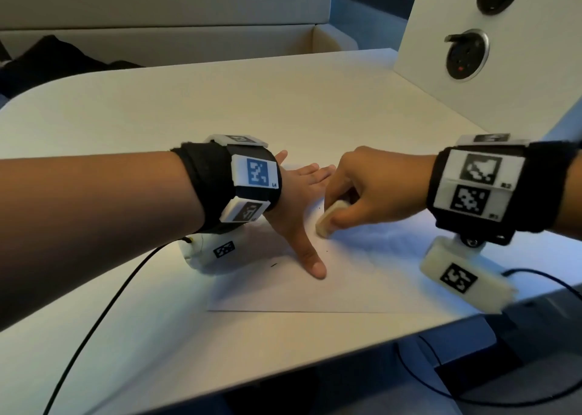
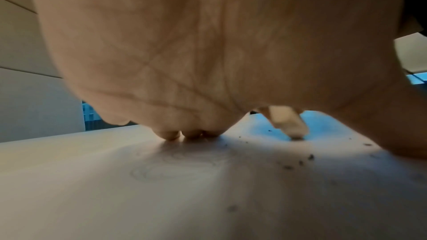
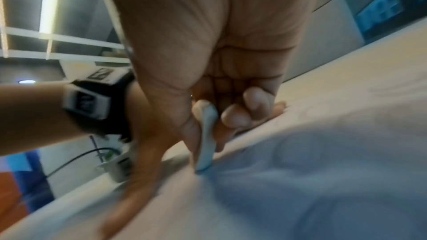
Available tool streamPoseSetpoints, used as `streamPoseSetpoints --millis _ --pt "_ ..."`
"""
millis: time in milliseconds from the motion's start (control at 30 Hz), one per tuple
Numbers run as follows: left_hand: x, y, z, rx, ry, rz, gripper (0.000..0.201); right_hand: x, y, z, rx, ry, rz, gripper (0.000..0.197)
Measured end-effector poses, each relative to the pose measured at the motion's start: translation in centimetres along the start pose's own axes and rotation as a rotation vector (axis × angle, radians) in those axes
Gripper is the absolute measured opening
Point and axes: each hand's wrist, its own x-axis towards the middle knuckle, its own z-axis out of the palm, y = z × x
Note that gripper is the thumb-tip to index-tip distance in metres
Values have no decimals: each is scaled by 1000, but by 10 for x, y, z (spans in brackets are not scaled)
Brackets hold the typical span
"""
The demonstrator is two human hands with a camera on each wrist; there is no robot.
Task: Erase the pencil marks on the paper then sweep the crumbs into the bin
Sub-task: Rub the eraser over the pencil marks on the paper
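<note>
A white sheet of paper lies on the table. My left hand is spread flat on it, fingers straight and thumb pointing toward me, pressing it down. My right hand pinches a pale eraser between thumb and fingers, its lower end touching the paper beside the left thumb. In the left wrist view faint pencil rings show on the paper under the palm, with dark crumbs scattered near the eraser. The right wrist view shows the eraser held upright on the paper. No bin is in view.
The pale table ends close to me at its front edge. A white panel with round sockets stands at the back right. Black cables run from both wrist cameras. A dark bundle lies on a bench behind.
</note>
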Motion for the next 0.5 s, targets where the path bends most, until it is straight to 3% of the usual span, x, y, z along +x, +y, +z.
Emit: streamPoseSetpoints --millis 133,300,500 --pt "-2 1 -1 7 -8 -7 140 9 17 -6 -35 135 87 25" --pt "0 0 1 17 -5 -26 144 -6 4 0 46 -33 -3 25" --pt "1 -2 1 17 -9 -17 146 3 21 -5 -16 111 50 25"
